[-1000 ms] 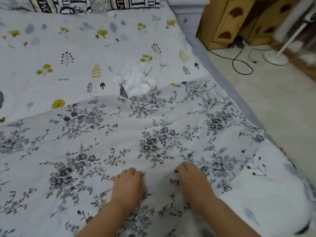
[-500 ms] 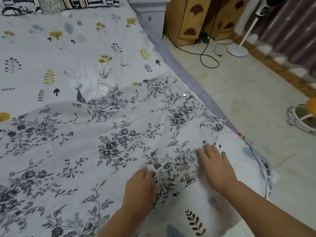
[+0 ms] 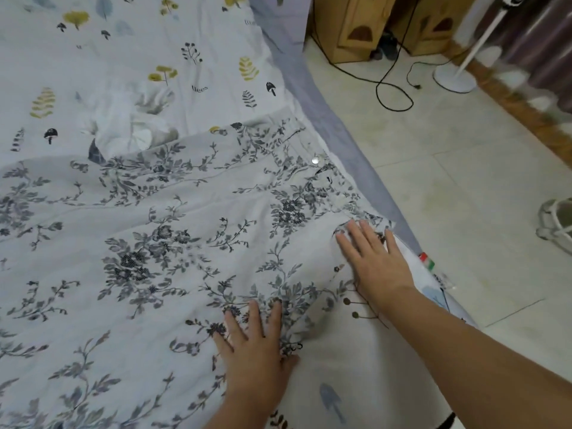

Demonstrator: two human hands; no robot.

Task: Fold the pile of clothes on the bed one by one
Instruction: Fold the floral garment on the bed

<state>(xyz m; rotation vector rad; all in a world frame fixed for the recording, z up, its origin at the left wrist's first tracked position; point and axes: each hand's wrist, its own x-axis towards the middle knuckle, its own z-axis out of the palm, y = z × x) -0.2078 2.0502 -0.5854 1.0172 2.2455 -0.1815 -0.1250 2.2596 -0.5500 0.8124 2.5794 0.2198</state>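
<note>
We press the grey-flowered white cotton garment (image 3: pixel 173 243) flat on the leaf-printed bedsheet (image 3: pixel 130 57), so it folds cleanly. Our left hand (image 3: pixel 257 345) and right hand (image 3: pixel 374 258) lie palm-down, fingers straight and slightly spread, gripping nothing.

A garment (image 3: pixel 185 227) lies across the frame's lower left on the bed (image 3: pixel 154 41). Both hands (image 3: pixel 257 351) (image 3: pixel 374 261) lie on its right edge. A crumpled cloth (image 3: pixel 130 122) sits behind it, upper left.
</note>
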